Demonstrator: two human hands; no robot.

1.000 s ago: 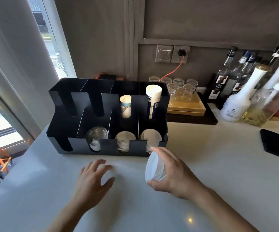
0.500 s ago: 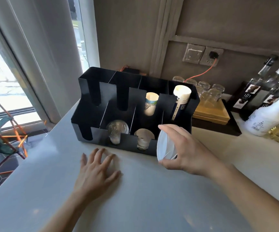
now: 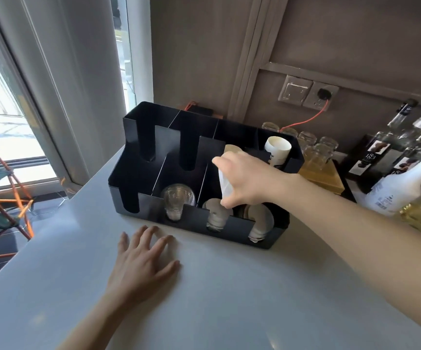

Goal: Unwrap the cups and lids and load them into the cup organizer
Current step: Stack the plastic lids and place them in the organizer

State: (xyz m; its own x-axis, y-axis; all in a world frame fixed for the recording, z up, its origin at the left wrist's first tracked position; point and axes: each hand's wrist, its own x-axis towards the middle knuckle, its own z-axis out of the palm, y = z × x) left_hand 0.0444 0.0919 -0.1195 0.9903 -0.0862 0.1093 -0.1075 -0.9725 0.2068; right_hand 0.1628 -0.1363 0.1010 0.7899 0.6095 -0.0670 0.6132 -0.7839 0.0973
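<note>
A black cup organizer (image 3: 151, 213) stands on the white counter (image 3: 229, 299). Its front row holds clear plastic cups (image 3: 177, 200), a stack of white lids (image 3: 215, 215) and more white lids (image 3: 261, 223) at the right. A tall white paper cup stack (image 3: 277, 150) stands in the back right slot. My right hand (image 3: 249, 180) hovers over the organizer's middle-right compartments, shut on a white lid (image 3: 225, 184) held on edge. My left hand (image 3: 142, 258) lies flat on the counter in front of the organizer, fingers spread, holding nothing.
Upturned drinking glasses (image 3: 315, 150) sit on a yellow tray (image 3: 323, 173) behind the organizer. Syrup and liquor bottles (image 3: 403, 178) crowd the right side. A wall socket (image 3: 320, 94) with an orange cable is above. A window and the counter's left edge lie to the left.
My right hand has carried the white lid up from in front of the organizer to above its middle-right compartments. My left hand stays flat on the counter. The camera moved closer.
</note>
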